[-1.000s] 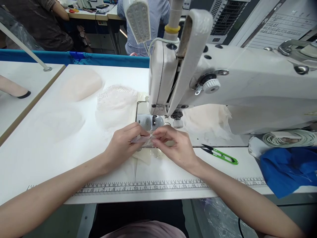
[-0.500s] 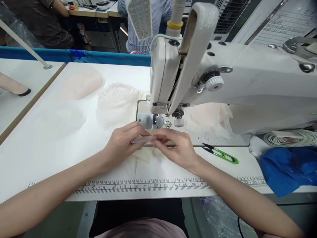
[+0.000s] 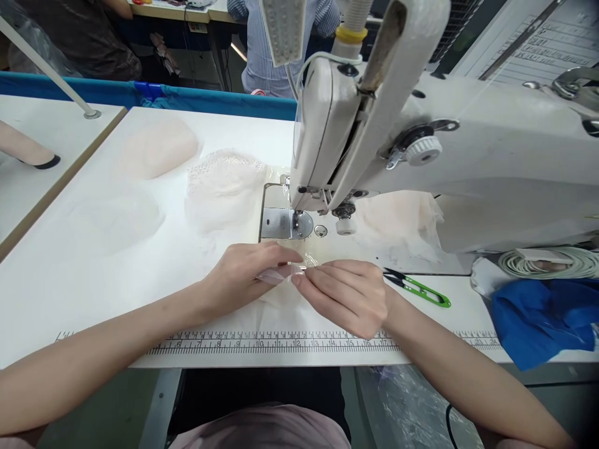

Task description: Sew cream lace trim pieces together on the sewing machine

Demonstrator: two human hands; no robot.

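Observation:
My left hand (image 3: 243, 277) and my right hand (image 3: 346, 293) meet on the white table (image 3: 93, 274), just in front of the sewing machine's needle plate (image 3: 281, 223). Both pinch a small sheer pale fabric piece (image 3: 281, 274) between fingertips, fingers closed on it. More of the thin cloth lies flat under my hands. The presser foot (image 3: 296, 219) stands a little behind the fabric, apart from it. The white sewing machine (image 3: 421, 143) fills the right upper half of the view.
Green thread snips (image 3: 416, 288) lie right of my right hand. Pale padded cups (image 3: 159, 146) and a lace piece (image 3: 224, 181) rest at the left. Blue cloth (image 3: 538, 321) and coiled tape (image 3: 547, 262) sit far right. A printed ruler (image 3: 271, 343) runs along the table's front edge. Other people sit behind.
Both hands have drawn the fabric piece slightly toward me, away from the presser foot. My right hand has turned flatter over it. The view has shifted a little.

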